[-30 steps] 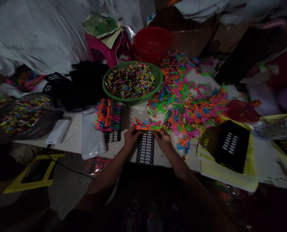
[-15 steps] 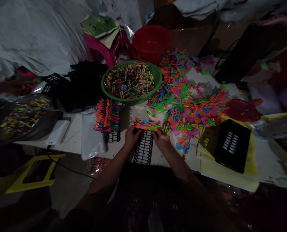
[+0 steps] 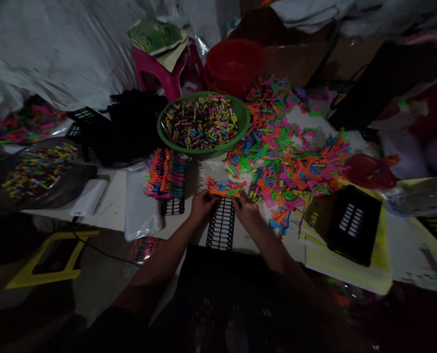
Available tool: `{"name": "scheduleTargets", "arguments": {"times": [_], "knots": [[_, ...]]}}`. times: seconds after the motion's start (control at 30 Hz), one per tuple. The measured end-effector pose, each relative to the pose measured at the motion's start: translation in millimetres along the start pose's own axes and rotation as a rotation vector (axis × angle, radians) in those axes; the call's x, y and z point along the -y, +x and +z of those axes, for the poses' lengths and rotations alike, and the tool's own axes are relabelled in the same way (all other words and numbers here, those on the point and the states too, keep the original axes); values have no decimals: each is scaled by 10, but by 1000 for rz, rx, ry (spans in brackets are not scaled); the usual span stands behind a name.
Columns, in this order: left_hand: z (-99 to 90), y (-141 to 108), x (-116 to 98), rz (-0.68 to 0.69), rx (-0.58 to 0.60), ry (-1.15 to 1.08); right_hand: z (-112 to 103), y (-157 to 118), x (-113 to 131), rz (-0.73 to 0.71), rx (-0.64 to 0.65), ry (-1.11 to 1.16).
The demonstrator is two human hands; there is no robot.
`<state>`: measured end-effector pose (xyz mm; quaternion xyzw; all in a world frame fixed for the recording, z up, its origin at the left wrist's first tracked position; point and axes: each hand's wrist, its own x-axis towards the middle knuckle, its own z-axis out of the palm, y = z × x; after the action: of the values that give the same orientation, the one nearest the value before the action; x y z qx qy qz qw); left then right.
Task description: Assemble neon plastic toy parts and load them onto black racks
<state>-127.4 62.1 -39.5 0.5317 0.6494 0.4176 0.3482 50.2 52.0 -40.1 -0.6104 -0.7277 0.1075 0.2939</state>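
A black slotted rack point(image 3: 220, 230) lies lengthwise in front of me, its near slots bare. Across its far end sits a row of small bright plastic pieces point(image 3: 226, 188) in orange, pink, blue and green. My left hand point(image 3: 202, 206) is closed at the row's left near corner, fingertips pinched over the rack's edge. Opposite it, my right hand point(image 3: 245, 208) is closed in the same way at the right corner. What the fingertips grip is too dark and small to make out. Just left stands a filled rack point(image 3: 165, 174) of similar pieces.
A green basin point(image 3: 203, 149) of small wrapped cylinders stands beyond my hands. Loose plastic pieces point(image 3: 288, 157) spread to the right. A black basket point(image 3: 354, 225) rests on yellow sheets at right. Clear plastic bags point(image 3: 141, 206) and a white power bank point(image 3: 89, 197) lie left.
The view has shifted slightly. Another person's arm at the far left has gone out of view. My hands stay at the row, with little visible change.
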Motion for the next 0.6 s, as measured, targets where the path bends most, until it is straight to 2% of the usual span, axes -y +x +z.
{"name": "scheduleTargets", "arguments": {"times": [0.1,0.27,0.43,0.6], "knots": [[-80,27,11,40,113,-32,9,40,-52,-6,27,-5],[-161,42,-50,146,47,-55,26,95,-122,8,47,-38],[-111,27,-100,76,24,-88,20,124,-100,103,107,-61],[-86,43,-66,83,16,-42,-48,73,-75,21,66,-73]]}}
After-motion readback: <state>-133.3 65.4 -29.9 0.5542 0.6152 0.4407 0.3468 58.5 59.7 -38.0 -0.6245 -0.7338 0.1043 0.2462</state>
